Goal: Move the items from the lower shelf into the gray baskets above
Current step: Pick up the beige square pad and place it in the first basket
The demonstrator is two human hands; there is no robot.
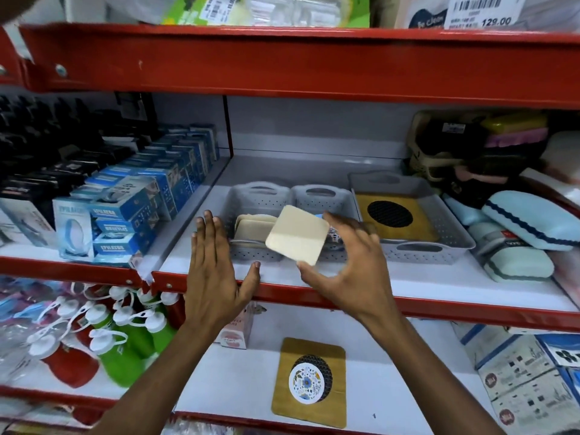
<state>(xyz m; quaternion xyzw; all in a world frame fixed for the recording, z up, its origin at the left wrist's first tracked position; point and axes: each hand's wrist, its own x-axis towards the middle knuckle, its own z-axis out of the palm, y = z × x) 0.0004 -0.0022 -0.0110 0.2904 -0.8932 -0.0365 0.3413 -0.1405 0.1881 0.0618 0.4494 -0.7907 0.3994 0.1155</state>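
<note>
My right hand (348,268) holds a cream square coaster (296,235) tilted above the front of two small gray baskets. The left small basket (251,199) has several cream coasters stacked inside. The middle small basket (326,196) is mostly hidden behind the coaster and my hand. A larger gray basket (417,246) to the right holds a tan mat with a black round centre. My left hand (216,268) is open, fingers spread, at the shelf's red front edge just left of the baskets. On the lower shelf lies a tan mat (309,381) with a floral round coaster on it.
Blue boxes (125,208) crowd the shelf to the left beyond a white divider. Light blue pouches (527,224) lie right of the large basket. Red and green bottles with white caps (103,334) fill the lower left. A red shelf beam (282,61) runs overhead.
</note>
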